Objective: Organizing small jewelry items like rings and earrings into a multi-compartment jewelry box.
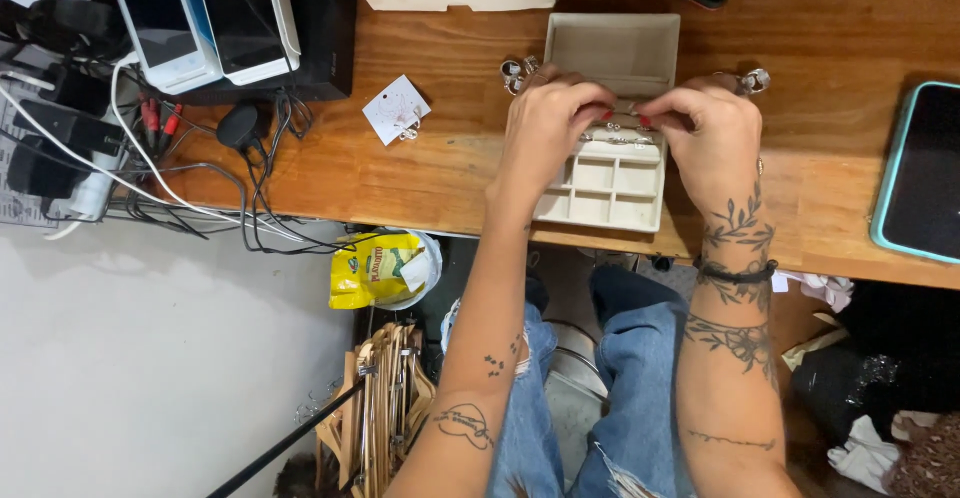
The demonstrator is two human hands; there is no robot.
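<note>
Cream jewelry box (607, 180) sits open on the wooden bench (440, 168); left hand (548, 128) and right hand (708, 133) both pinch something small and silvery over its compartments, can't tell what.

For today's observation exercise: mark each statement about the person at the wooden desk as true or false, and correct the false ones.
1. Both hands, left hand and right hand, are at the open jewellery box. True.
2. The box's front compartments are packed full. False: they look empty.
3. A small white card lies left of the box. True.
4. The yellow bag sits on the desk. False: it is below the desk edge.
</note>
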